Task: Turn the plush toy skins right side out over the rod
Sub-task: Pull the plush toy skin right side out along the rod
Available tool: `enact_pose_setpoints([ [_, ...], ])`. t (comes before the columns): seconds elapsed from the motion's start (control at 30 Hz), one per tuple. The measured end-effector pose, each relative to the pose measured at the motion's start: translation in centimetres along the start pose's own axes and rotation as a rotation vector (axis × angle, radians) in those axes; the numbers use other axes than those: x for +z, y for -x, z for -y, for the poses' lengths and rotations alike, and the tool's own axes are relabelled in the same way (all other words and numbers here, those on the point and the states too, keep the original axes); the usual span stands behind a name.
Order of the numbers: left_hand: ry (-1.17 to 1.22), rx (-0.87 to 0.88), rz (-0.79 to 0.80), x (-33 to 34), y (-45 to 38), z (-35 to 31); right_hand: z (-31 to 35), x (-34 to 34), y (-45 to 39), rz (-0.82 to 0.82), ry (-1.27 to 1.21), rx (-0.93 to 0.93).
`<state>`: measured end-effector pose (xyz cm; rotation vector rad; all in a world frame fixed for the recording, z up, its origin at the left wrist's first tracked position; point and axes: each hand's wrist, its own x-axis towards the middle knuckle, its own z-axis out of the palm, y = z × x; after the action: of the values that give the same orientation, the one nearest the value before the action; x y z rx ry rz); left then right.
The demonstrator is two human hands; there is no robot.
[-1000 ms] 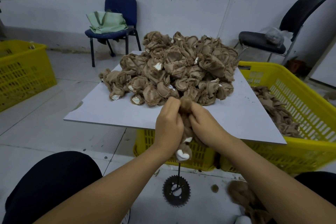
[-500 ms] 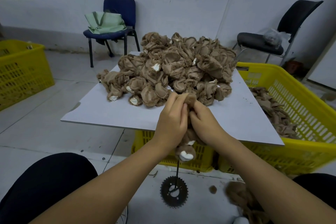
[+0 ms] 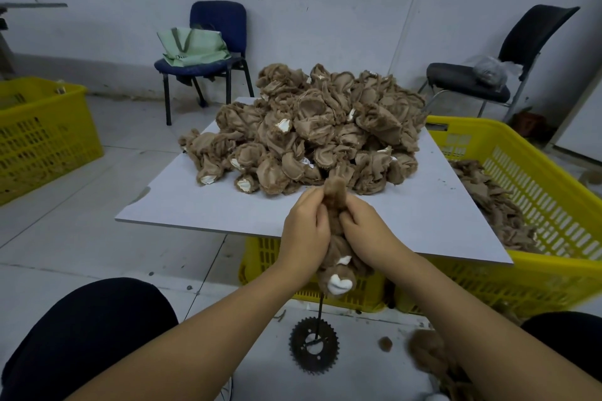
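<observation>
From my head camera, just below the middle of the frame, my left hand (image 3: 304, 231) and my right hand (image 3: 365, 229) both grip one brown plush toy skin (image 3: 335, 238), fingers curled into the fabric from either side. A furry brown tip of it pokes up above my knuckles, and its lower end, with a white patch, hangs below my wrists. Straight under that, a thin dark rod (image 3: 320, 312) runs down to a toothed metal sprocket (image 3: 314, 345) lying flat on the floor at lower centre; the upper part of the rod is hidden by the skin.

Beyond my hands, a white board (image 3: 195, 205) fills the middle of the frame, and a big heap of inside-out skins (image 3: 312, 130) sits on its far half. The board rests on a yellow crate (image 3: 537, 270) at the right, which holds more brown skins. Another yellow crate (image 3: 42, 137) stands at the left edge. In the upper left is a blue chair (image 3: 221, 19) carrying a green bag (image 3: 192, 45); in the upper right is a black chair (image 3: 521, 42) with a clear plastic bag (image 3: 488, 67) on its seat. My dark-clothed knees fill the lower corners, and some loose brown plush lies on the floor at lower right.
</observation>
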<state>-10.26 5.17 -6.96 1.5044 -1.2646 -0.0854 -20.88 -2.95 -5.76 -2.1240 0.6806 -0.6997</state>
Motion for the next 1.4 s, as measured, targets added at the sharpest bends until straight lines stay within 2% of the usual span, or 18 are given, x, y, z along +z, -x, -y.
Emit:
enact_pose_setpoints([
  [0.17, 0.020, 0.199, -0.080, -0.9, -1.3, -1.3, 1.9, -0.9, -0.5, -0.070, -0.092, -0.120],
  [0.23, 0.019, 0.220, -0.079, -0.8, -1.5, -1.3, 2.0, -1.0, -0.6, -0.066, -0.128, -0.129],
  [0.43, 0.129, -0.012, -0.072, -0.3, -1.5, -1.0, 1.6, -0.2, -0.9, -0.040, -0.098, -0.092],
  [0.5, 0.059, -0.136, -0.027, -0.2, -1.3, -0.4, 0.7, 0.4, -0.8, -0.012, -0.007, -0.048],
  [0.57, -0.069, -0.286, 0.102, 0.2, -0.6, 0.3, -0.5, 1.4, -0.1, 0.055, 0.082, 0.033],
  [0.63, -0.118, -0.350, 0.144, 0.4, 0.1, 0.9, -1.0, 2.2, 0.5, 0.098, 0.079, 0.077],
  [0.77, -0.114, -0.297, 0.064, 0.1, -0.3, 0.7, -0.4, 1.7, -0.3, 0.109, 0.121, 0.073],
  [0.9, -0.014, -0.073, -0.034, -0.4, -0.7, -0.8, 1.2, 0.3, -0.7, 0.014, 0.044, -0.033],
  [1.0, -0.127, 0.060, 0.017, -0.5, -1.5, -0.8, 1.2, -0.1, -1.5, -0.003, 0.080, -0.092],
  [1.03, -0.152, 0.008, 0.036, -0.5, -1.4, -0.6, 0.8, 0.1, -1.5, 0.009, 0.090, -0.071],
  [1.13, -0.200, -0.337, 0.151, 0.3, -0.6, -0.2, -1.1, 1.8, -0.6, 0.108, 0.108, 0.067],
  [1.17, -0.245, -0.371, 0.180, 0.4, -0.3, -0.3, -1.6, 2.3, -0.3, 0.129, 0.098, 0.090],
  [1.3, -0.293, -0.364, 0.142, 0.1, -0.9, -0.4, -1.1, 2.0, -0.8, 0.117, 0.120, 0.096],
  [1.4, -0.224, -0.222, 0.034, -0.6, -0.9, -1.8, 0.4, 1.0, -1.1, 0.069, 0.074, 0.021],
])
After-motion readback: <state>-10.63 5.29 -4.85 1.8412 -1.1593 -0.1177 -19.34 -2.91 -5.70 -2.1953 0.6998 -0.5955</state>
